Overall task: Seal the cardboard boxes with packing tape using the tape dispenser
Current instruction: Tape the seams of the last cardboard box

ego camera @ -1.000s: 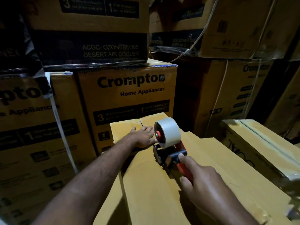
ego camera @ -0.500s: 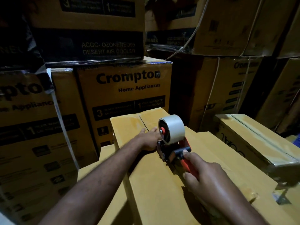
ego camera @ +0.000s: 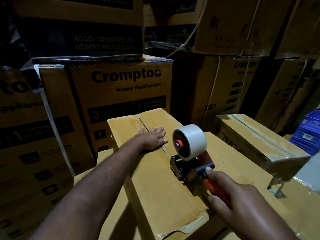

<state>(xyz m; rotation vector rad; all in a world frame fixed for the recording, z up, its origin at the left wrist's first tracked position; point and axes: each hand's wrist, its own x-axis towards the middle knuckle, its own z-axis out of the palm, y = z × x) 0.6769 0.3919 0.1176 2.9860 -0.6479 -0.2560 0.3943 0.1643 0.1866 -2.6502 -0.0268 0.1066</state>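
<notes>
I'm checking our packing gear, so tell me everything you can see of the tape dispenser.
The tape dispenser has a black, plastic-looking frame, a red handle and a thick roll of pale tape on a red-orange hub. It stands roll uppermost, its front end down on the top of the long cardboard box near the flap seam. The right hand grips the handle, one fingertip on the black frame.

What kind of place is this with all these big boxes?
Probably a warehouse or stockroom. Printed appliance cartons are stacked high all around, a blue crate sits at the right edge, and the right hand grips a tape dispenser on a plain box.
</notes>
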